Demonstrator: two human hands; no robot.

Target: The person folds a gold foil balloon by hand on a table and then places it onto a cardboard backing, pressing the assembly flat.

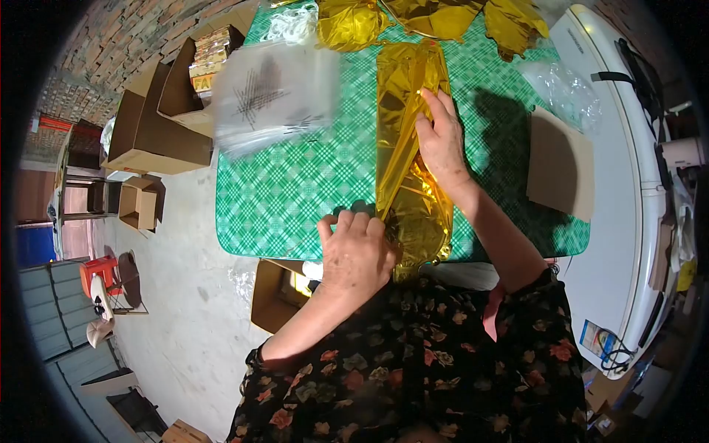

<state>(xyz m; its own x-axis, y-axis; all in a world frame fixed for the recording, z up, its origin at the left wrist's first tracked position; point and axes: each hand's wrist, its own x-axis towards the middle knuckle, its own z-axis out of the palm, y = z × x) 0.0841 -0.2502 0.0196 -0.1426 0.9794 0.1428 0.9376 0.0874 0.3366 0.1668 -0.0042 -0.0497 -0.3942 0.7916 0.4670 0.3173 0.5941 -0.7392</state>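
A flat gold foil balloon, folded into a long strip, lies lengthwise on the green checked tablecloth. My right hand rests on its upper half, fingers stretched out along the creased foil. At the lower left edge of the strip is my left hand, its fingers curled in and closed on the foil; the fingertips are partly hidden. More gold foil balloons lie at the far edge. Left of the strip sits a stack of clear plastic bags with dark printing.
Open cardboard boxes stand beyond the table's left side, and another box is below its front edge. A cardboard sheet and crumpled clear plastic lie at right, beside a white appliance. White strings lie at the back.
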